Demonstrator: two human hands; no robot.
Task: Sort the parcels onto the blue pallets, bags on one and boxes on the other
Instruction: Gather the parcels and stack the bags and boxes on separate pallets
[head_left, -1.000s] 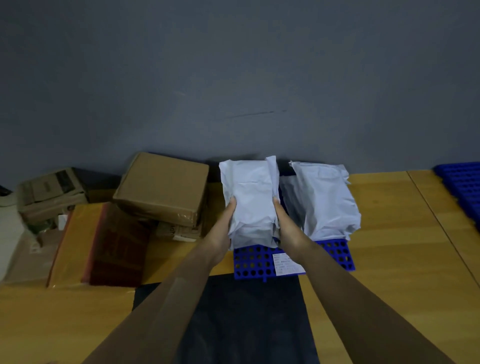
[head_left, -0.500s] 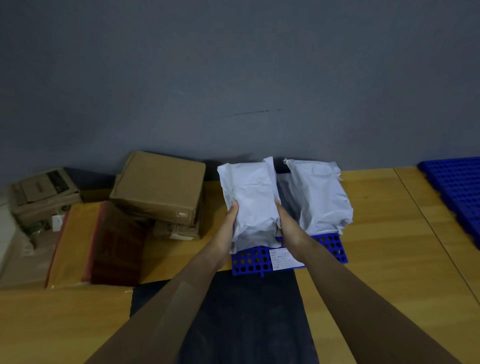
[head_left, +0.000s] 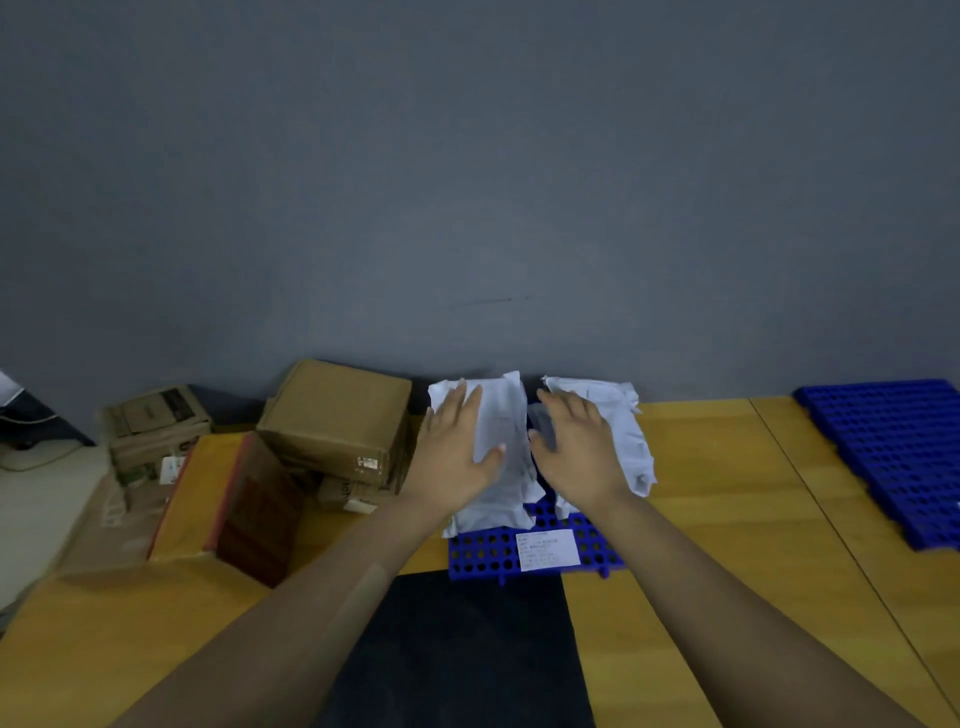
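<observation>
While both hands lie palm down over the bags, the entry reads:

- Left hand (head_left: 457, 457): fingers straight and spread, flat on the left white bag (head_left: 501, 415), clasping nothing.
- Right hand (head_left: 576, 457): likewise spread, over the gap and the near edge of the right white bag (head_left: 623, 431). Whether it touches cannot be told.
- Bags: side by side on the near blue pallet (head_left: 478, 551), long axes running away from the person, far ends close to the wall.
- Cardboard box (head_left: 337, 415): just left of that pallet, left hand nearer (probably the next pick).
- Far blue pallet (head_left: 893, 457): well apart to the right, so a box would have to cross past the bags. The stretch of table (head_left: 727, 493) between the pallets offers passage.
</observation>
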